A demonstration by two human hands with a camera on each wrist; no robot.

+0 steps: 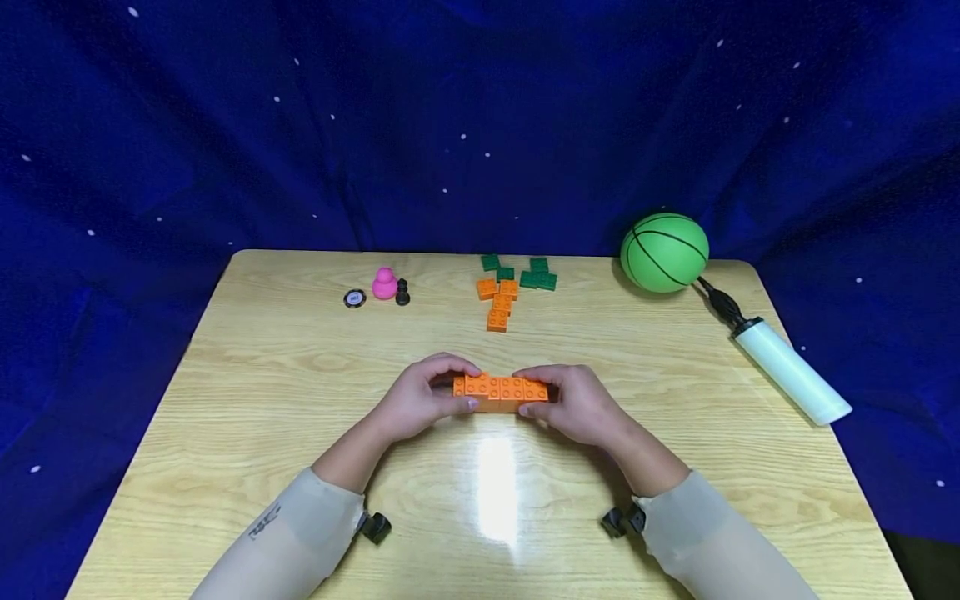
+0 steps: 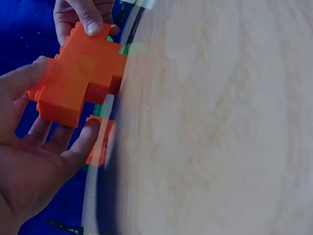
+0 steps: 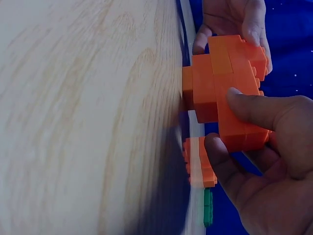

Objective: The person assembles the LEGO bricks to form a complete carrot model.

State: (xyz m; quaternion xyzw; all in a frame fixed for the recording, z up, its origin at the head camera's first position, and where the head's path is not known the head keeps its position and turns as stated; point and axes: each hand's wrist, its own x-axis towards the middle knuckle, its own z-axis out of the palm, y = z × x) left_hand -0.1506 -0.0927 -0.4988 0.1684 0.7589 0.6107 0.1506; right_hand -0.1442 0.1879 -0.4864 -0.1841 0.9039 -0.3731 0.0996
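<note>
An orange toy brick assembly (image 1: 502, 390) is held between both hands just above or on the middle of the table; the head view does not settle which. My left hand (image 1: 422, 398) pinches its left end between thumb and fingers. At the right end, my right hand (image 1: 583, 406) grips it the same way, its thumb lying on the near face in the right wrist view. Seen from the left wrist, the assembly (image 2: 73, 73) is stepped, narrowing toward the table in several layers. One brick (image 3: 257, 56) projects above the long row on the left hand's side.
Farther back lie loose orange bricks (image 1: 502, 305) and green bricks (image 1: 538, 280). Back left are a poker chip (image 1: 355, 298), a pink toy (image 1: 385, 284) and a black pawn (image 1: 402, 292). A green ball (image 1: 664, 252) and a hand pump (image 1: 792, 372) lie on the right.
</note>
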